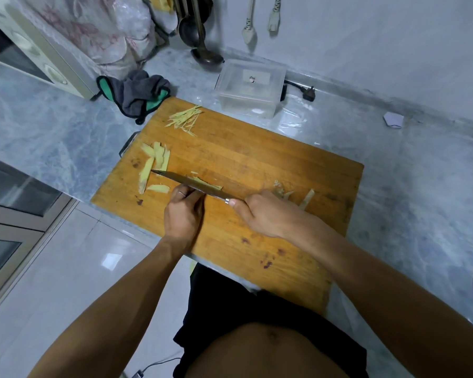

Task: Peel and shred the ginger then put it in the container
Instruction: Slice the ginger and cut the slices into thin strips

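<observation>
Knife (191, 184) held in right hand (268, 214), grip closed on handle; ginger slices (153, 162) on cutting board (257, 159); left hand (183, 214) fingers curled at blade, pressing ginger; shreds (186, 120) nr clear container (250, 87).

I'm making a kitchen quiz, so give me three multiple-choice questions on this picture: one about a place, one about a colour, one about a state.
1. Where does the pile of ginger shreds lie?
A. far corner of the cutting board
B. inside the container
C. on the floor

2. What colour trims the grey cloth?
A. red
B. green
C. yellow

3. What does the right hand do?
A. hangs idle
B. lifts the container
C. holds the knife

Answers: A, the shreds sit by the board's far edge; B, a green border shows; C, its grip wraps the handle.
</observation>
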`<state>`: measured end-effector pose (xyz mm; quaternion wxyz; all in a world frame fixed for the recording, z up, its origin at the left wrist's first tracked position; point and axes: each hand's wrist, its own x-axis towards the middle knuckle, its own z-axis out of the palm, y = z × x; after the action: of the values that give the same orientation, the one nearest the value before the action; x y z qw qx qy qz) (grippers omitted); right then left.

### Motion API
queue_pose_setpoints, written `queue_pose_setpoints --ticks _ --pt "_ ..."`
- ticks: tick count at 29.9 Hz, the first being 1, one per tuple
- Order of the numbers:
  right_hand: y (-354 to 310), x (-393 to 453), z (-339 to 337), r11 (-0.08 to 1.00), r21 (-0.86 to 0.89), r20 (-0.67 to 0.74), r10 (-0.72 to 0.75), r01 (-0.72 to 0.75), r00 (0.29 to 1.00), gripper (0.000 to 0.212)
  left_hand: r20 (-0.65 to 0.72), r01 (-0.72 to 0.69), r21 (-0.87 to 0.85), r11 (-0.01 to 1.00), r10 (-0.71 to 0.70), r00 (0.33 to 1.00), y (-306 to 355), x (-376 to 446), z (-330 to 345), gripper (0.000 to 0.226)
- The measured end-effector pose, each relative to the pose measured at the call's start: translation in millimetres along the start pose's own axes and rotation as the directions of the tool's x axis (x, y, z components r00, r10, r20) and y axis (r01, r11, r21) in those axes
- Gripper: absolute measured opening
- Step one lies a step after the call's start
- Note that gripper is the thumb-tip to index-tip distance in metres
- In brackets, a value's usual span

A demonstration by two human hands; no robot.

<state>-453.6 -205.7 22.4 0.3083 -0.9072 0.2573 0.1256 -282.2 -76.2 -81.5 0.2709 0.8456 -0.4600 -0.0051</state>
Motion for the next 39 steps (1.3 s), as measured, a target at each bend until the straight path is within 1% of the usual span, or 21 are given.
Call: queue_pose_setpoints --ticks 8,12,18,23,31,39 --pt "-9 11 3 1.000 0.008 -0.005 -0.016 0.016 1.000 0.056 -0.028 -0.032 -0.007 0.999 0.032 0.999 1 0 -1 0.028" --pt "-9 8 -2 1.000 0.025 0.005 -0.005 0.005 1.000 0.059 -0.022 -0.032 -0.001 0.999 0.032 0.999 2 0 -2 0.028" --pt "-9 -1 -7 0.999 -0.030 0.014 -0.032 0.032 0.999 0.063 -0.039 -0.031 0.008 1.000 0.031 0.999 5 0 -5 0.025" --pt "-7 3 -6 0.999 -0.023 0.027 -0.025 0.026 0.999 0.066 -0.030 -0.018 0.000 1.000 0.018 0.999 5 0 -4 0.028" --pt "-6 9 1 0.999 -0.016 0.026 -0.036 0.037 0.999 0.056 -0.043 -0.034 0.012 0.999 0.035 0.998 4 0 -3 0.026" --pt "-12 15 9 0.998 -0.052 -0.004 -0.028 0.028 1.000 0.056 -0.038 -0.001 -0.014 1.000 0.001 0.999 3 0 -2 0.021"
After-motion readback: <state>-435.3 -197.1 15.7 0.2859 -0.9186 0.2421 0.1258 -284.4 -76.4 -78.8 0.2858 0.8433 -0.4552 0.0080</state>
